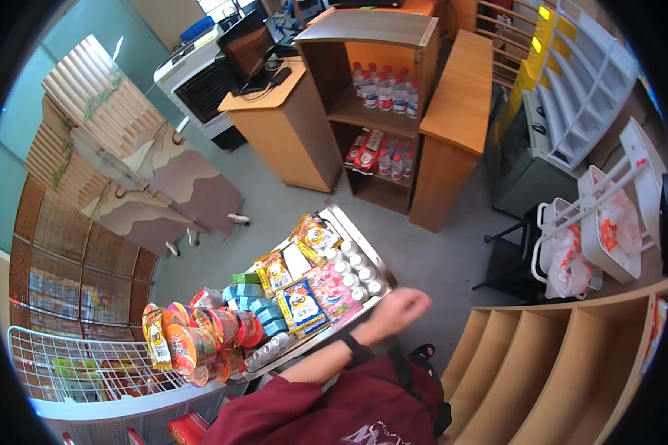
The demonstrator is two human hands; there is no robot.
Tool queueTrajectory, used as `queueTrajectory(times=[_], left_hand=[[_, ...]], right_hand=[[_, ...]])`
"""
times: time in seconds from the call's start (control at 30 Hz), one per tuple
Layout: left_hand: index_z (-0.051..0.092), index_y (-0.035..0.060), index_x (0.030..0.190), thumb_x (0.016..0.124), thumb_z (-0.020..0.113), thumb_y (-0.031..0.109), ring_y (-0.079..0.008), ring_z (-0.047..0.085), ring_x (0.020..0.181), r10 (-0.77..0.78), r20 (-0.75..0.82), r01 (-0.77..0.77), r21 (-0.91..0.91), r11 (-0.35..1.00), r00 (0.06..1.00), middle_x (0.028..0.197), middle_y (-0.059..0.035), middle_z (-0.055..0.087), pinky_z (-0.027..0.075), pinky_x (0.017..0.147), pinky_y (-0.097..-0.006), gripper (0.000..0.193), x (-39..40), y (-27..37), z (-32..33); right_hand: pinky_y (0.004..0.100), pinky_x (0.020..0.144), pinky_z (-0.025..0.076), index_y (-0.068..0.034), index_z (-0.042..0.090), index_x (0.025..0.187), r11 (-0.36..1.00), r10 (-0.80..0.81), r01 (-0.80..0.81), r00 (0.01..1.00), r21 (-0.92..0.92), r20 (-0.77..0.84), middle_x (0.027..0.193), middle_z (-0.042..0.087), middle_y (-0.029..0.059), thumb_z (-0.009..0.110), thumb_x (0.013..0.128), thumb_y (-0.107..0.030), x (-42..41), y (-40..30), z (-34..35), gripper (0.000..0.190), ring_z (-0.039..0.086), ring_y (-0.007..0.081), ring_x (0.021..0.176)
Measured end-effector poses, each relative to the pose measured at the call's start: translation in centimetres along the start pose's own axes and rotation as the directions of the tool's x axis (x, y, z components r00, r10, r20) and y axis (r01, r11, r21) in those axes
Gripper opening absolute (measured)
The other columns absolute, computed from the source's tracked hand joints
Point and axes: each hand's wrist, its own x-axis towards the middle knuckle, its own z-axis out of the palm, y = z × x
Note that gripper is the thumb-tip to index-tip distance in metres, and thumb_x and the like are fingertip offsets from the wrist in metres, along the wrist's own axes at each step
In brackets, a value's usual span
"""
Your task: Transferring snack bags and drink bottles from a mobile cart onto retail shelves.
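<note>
My left hand (402, 308) is raised just past the right corner of a white-edged display table (306, 353), fingers loosely curled and blurred; whether it holds anything is unclear. A dark band circles the wrist. Nearest the hand stand several cans with silver tops (359, 272). Beside them lie a pink snack packet (334, 292), a blue-and-yellow snack packet (300, 307) and yellow-brown snack packets (274, 272). Light-blue small packs (259, 306) sit further left, next to stacked instant noodle bowls (192, 345) and silver cans lying in a row (270, 351). My right hand is out of view.
A white wire rack (89, 356) adjoins the table at left. Ahead is a wooden shelf unit (373, 119) with water bottles (387, 92) and red packets (364, 151). Wooden compartments (540, 361) stand at lower right, below white baskets (612, 233) holding plastic bags. A folding screen (161, 183) stands left.
</note>
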Motion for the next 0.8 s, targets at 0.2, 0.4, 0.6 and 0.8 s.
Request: queueTrajectory(times=[0.2, 0.4, 0.6, 0.8], left_hand=[[0.060, 0.0003, 0.104, 0.094, 0.068, 0.019, -0.0264, 0.071, 0.071, -0.246, -0.724, 0.507, 0.163, 0.847, 0.645, 0.079, -0.0120, 0.073, 0.055, 0.066, -0.0382, 0.023, -1.0, -11.4, -14.5], [0.051, -0.0150, 0.121, 0.081, 0.078, 0.036, -0.0493, 0.053, 0.119, -0.655, -0.579, 0.859, 0.456, 0.233, 0.485, 0.126, -0.0371, 0.055, 0.044, 0.104, -0.0523, 0.070, -9.2, -21.6, -17.5], [0.028, -0.0112, 0.146, 0.080, 0.080, 0.042, -0.0564, 0.041, 0.132, -0.764, -0.502, 0.872, 0.465, 0.156, 0.405, 0.148, -0.0398, 0.031, 0.044, 0.103, -0.0618, 0.099, -13.2, -24.8, -14.9], [0.010, -0.0057, 0.156, 0.078, 0.083, 0.043, -0.0595, 0.035, 0.136, -0.774, -0.513, 0.863, 0.497, 0.086, 0.372, 0.152, -0.0415, 0.021, 0.045, 0.101, -0.0647, 0.117, -14.1, -25.6, -14.7]], right_hand=[[0.0360, 0.075, 0.059, 0.006, 0.067, 0.112, 0.954, 0.246, -0.266, 0.958, 0.139, 0.146, 0.093, 0.073, 0.0152, 0.061, 0.101, -0.017, 2.0, 12.8, 7.1, 0.027, 0.070, 0.0256, 0.082], [0.0363, 0.075, 0.059, 0.007, 0.067, 0.111, 0.808, 0.452, -0.524, 0.844, 0.268, 0.287, 0.092, 0.073, 0.0153, 0.060, 0.102, -0.019, 4.4, 43.8, 8.2, 0.028, 0.070, 0.0272, 0.082], [0.0281, 0.038, 0.044, -0.001, 0.061, 0.102, 0.830, 0.329, -0.359, 0.933, 0.426, 0.145, 0.086, 0.067, 0.0103, 0.056, 0.102, -0.020, 8.2, 44.8, 9.8, 0.020, 0.059, 0.0146, 0.053], [0.0315, 0.039, 0.049, 0.000, 0.061, 0.103, 0.868, 0.274, -0.333, 0.940, 0.368, 0.204, 0.084, 0.068, 0.0117, 0.055, 0.102, -0.017, 8.8, 48.7, 10.4, 0.018, 0.063, 0.0179, 0.052]])
